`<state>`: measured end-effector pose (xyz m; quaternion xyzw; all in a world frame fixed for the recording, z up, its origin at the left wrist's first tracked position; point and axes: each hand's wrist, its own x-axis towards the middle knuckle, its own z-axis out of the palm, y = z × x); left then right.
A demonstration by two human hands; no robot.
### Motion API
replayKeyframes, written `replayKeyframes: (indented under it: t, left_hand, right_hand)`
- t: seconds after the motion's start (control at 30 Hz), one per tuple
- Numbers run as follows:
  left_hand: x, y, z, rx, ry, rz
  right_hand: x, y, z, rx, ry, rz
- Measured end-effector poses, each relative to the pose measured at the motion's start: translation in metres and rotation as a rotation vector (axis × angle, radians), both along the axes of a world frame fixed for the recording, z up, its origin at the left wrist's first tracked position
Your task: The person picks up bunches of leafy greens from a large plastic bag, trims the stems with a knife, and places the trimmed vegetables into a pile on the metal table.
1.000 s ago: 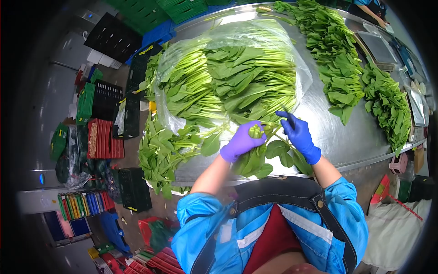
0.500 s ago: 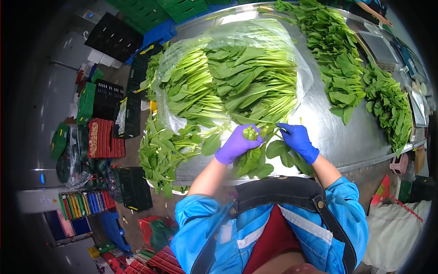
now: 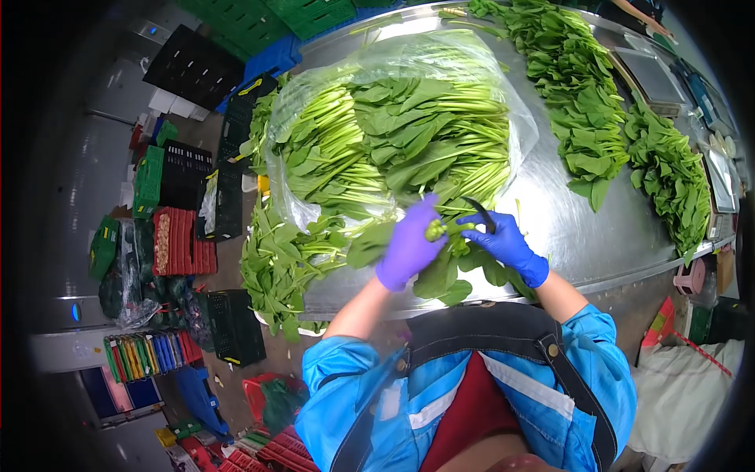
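My left hand, in a purple glove, is closed around a bunch of leafy greens; cut-looking stem ends poke out by the thumb and leaves hang below. My right hand, in a blue glove, grips a dark curved knife, its tip pointing up and left. A pale green stem runs between the two hands, at the right fingertips. Just beyond them, a large pile of the same greens lies on an open clear plastic bag.
Loose leaves lie at the left edge of the metal table. Rows of bunched greens line the right side, near scales. Crates stand on the floor at left. Another person's arm shows at top right.
My left hand has risen and turned slightly, with the bunch in it. My right hand has shifted a little; the dark knife now shows above its fingers.
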<state>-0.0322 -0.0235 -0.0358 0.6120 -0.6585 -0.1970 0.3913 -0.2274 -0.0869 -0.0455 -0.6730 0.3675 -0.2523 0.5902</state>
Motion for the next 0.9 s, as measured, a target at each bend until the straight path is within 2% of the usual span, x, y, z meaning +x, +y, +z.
replayKeyframes:
  t: [0.03, 0.07, 0.13, 0.17, 0.2, 0.23, 0.3, 0.33, 0.4, 0.43, 0.47, 0.53, 0.57, 0.63, 0.7, 0.77, 0.8, 0.87, 0.9]
  left_hand:
    - [-0.005, -0.002, 0.005, 0.169, 0.18, -0.14]
    - [-0.007, -0.004, 0.006, 0.167, 0.18, -0.139]
    - [-0.008, -0.008, 0.006, 0.536, 0.574, -0.142]
    - [-0.006, -0.01, -0.005, 0.508, 0.706, -0.168]
    - [-0.004, -0.01, -0.004, 0.508, 0.704, -0.17]
    - [-0.002, -0.01, -0.002, 0.558, 0.564, -0.207]
    - [0.002, -0.01, 0.002, 0.668, 0.35, -0.232]
    - [0.006, -0.01, 0.004, 0.666, 0.35, -0.233]
    - [0.017, -0.009, 0.008, 0.66, 0.693, -0.197]
    - [0.022, -0.01, 0.0, 0.626, 0.846, -0.191]
    - [0.022, -0.011, 0.005, 0.623, 0.845, -0.188]
    - [0.02, -0.013, 0.02, 0.59, 0.897, -0.143]
    - [0.021, -0.015, 0.019, 0.596, 0.873, -0.149]
    - [0.017, -0.014, 0.028, 0.557, 0.829, -0.132]
    - [0.018, -0.015, 0.033, 0.514, 0.782, -0.117]
    - [0.023, -0.013, 0.033, 0.539, 0.725, -0.07]
    - [0.024, -0.012, 0.034, 0.541, 0.727, -0.069]
    - [0.022, -0.01, 0.037, 0.481, 0.675, -0.042]
    - [0.018, -0.01, 0.037, 0.488, 0.678, -0.043]
  right_hand:
    - [0.014, 0.005, -0.003, -0.025, -0.255, -0.016]
    - [0.014, 0.012, 0.001, 0.092, -0.279, -0.062]
    - [0.005, 0.006, 0.005, 0.016, 0.011, 0.016]
    - [0.0, 0.002, 0.003, 0.014, 0.01, 0.016]
    - [-0.007, -0.005, -0.001, -0.08, 0.066, 0.134]
    - [-0.013, -0.011, -0.005, -0.174, 0.124, 0.251]
    - [-0.022, -0.025, -0.019, -0.178, 0.138, 0.231]
    - [-0.025, -0.035, -0.025, -0.182, 0.148, 0.215]
    - [-0.032, -0.068, -0.034, -0.215, 0.367, 0.07]
    - [-0.033, -0.087, -0.054, -0.405, 0.308, -0.136]
    - [-0.03, -0.104, -0.073, -0.59, 0.243, -0.344]
    - [-0.021, -0.132, -0.077, -0.618, 0.26, -0.616]
    - [-0.017, -0.143, -0.08, -0.619, 0.259, -0.615]
    - [-0.009, -0.154, -0.082, -0.615, 0.429, -0.574]
    - [-0.012, -0.15, -0.076, -0.526, 0.386, -0.499]
    - [-0.016, -0.129, -0.056, -0.333, 0.297, -0.366]
    - [-0.02, -0.112, -0.045, -0.373, 0.256, -0.336]
    - [-0.033, -0.082, -0.011, -0.349, 0.35, -0.185]
    - [-0.037, -0.067, 0.0, -0.416, 0.355, -0.127]
